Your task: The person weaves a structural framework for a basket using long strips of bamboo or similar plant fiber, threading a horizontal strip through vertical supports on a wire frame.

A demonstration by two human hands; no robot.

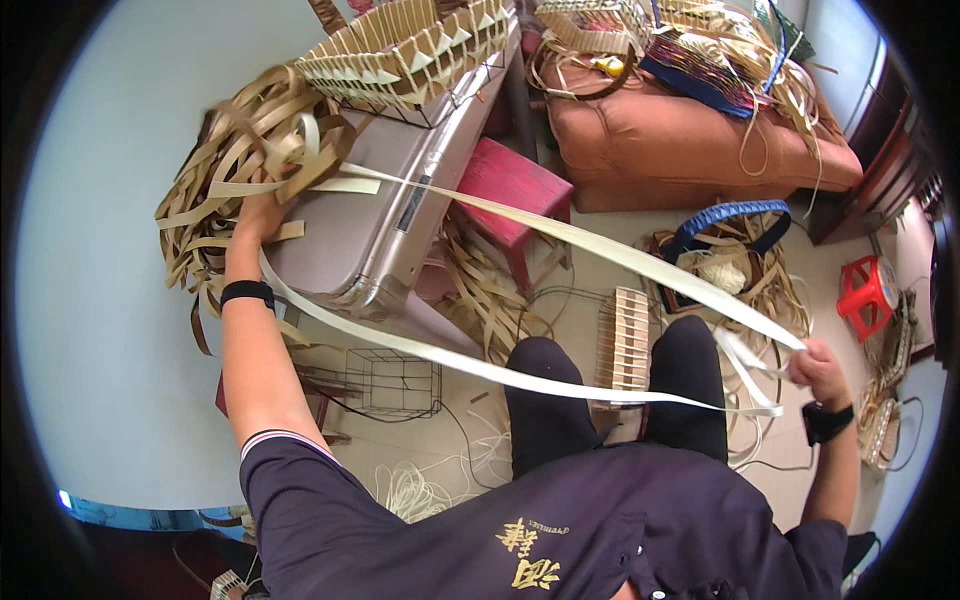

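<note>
Two hands work well apart, with a pale strip [680, 280] stretched in two runs between them. The right hand [822, 372] is closed on the strip near its folded end, out beyond the right knee. The left hand [262, 212] reaches into a heap of brown strips [215, 165] at the left edge of the table [325, 235]; its fingers are partly hidden there, so what they grip cannot be told. The upper run crosses the table's right edge and passes above a red stool [505, 195]; the lower run sags around the table's near corner and across the person's knees.

A partly woven basket [420, 55] on a wire frame stands at the table's far end. Between the knees is a slatted woven piece [628, 340], and a bare wire frame [395, 382] lies on the floor near the table's near corner. A blue-handled basket [730, 225] sits beyond the right knee. More weaving material [720, 55] is piled on the brown sofa [690, 150].
</note>
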